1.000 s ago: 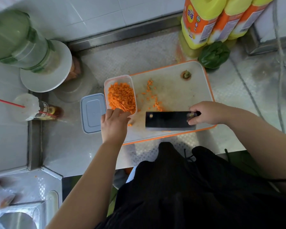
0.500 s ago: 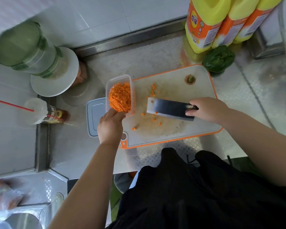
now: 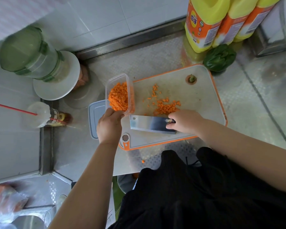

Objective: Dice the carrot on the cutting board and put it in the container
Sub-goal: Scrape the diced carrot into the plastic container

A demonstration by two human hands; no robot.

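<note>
On the steel counter (image 3: 155, 52), the left hand (image 3: 109, 125) grips the clear plastic container (image 3: 119, 93) of diced carrot (image 3: 118, 96). Just right, the right hand (image 3: 186, 121) holds the steel cleaver (image 3: 149, 123) beside loose carrot dice (image 3: 166, 107) on the orange-rimmed white cutting board (image 3: 205, 100).

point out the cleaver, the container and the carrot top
cleaver (image 3: 149, 123): head view, middle of the flat blade
container (image 3: 116, 78): head view, far rim
carrot top (image 3: 191, 79): head view, cut stub on the cutting board
</note>
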